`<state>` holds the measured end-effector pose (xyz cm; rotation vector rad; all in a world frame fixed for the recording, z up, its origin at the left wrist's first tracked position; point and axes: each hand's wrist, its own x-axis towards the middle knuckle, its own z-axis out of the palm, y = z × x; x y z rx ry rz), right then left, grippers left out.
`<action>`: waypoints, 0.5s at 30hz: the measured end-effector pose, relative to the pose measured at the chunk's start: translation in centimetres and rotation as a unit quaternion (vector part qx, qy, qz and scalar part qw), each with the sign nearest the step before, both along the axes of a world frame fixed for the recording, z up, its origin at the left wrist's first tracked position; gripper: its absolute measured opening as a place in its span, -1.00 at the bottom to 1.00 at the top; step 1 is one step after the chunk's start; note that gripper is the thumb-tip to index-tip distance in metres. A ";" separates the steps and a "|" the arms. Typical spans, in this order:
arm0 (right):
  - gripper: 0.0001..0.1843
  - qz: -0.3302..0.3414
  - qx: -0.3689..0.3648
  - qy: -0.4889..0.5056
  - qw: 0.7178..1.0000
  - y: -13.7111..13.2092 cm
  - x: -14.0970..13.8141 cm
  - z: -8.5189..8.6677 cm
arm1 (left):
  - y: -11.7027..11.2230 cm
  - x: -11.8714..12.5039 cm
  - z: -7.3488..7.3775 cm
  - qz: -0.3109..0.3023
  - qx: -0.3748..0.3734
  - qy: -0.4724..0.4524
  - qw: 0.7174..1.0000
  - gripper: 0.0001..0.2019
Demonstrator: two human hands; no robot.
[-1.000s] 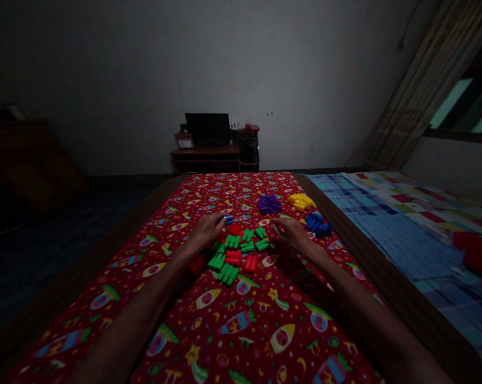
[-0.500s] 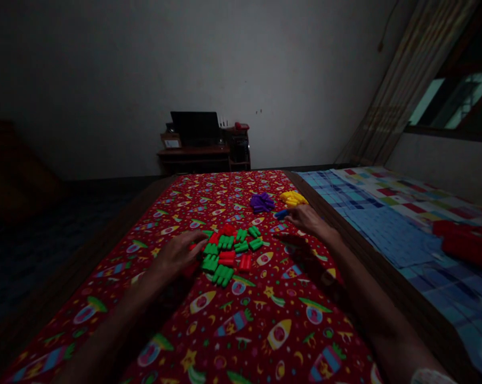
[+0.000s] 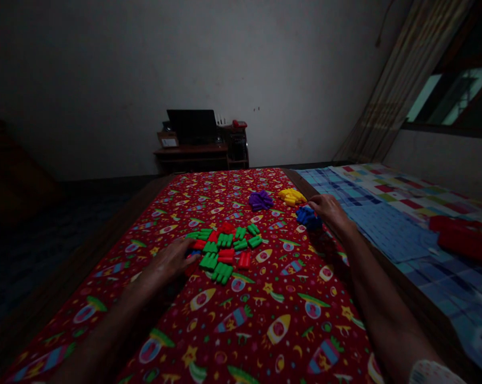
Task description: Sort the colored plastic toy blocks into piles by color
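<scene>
Right hand (image 3: 328, 209) rests fingers-down on blue blocks (image 3: 307, 216), right of centre; grip state unclear. Left hand (image 3: 169, 262) lies loosely open beside mixed pile (image 3: 223, 249). Blocks judged light, rigid, slippery; pinch across sides.

Between our left hand (image 3: 167, 262) and right hand (image 3: 328, 209) the mixed pile of green and red blocks (image 3: 224, 248) blocks the direct line. Beyond it sit the purple heap (image 3: 260, 200) and yellow heap (image 3: 291, 196), with open cloth (image 3: 265, 320) between them and the pile. The blue heap (image 3: 307, 216) crowds our right fingers. Nearer us than both hands, the cloth lies open.
</scene>
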<state>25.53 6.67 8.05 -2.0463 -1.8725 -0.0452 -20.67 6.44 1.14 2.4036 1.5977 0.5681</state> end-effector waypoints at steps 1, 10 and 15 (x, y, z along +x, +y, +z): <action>-0.68 0.002 0.020 -0.006 1.000 0.0 -0.5 0.2 | 0.0 0.1 0.0 -0.003 -0.002 0.007 1.000 -0.67; -0.76 0.251 0.010 -0.016 0.968 -2.1 -10.9 -1.4 | 0.6 0.6 1.0 0.058 -0.093 0.035 0.993 -0.67; -0.85 0.397 -0.018 -0.014 0.918 -4.3 -15.2 -4.5 | 1.1 0.1 0.3 0.081 -0.103 -0.100 0.986 -0.48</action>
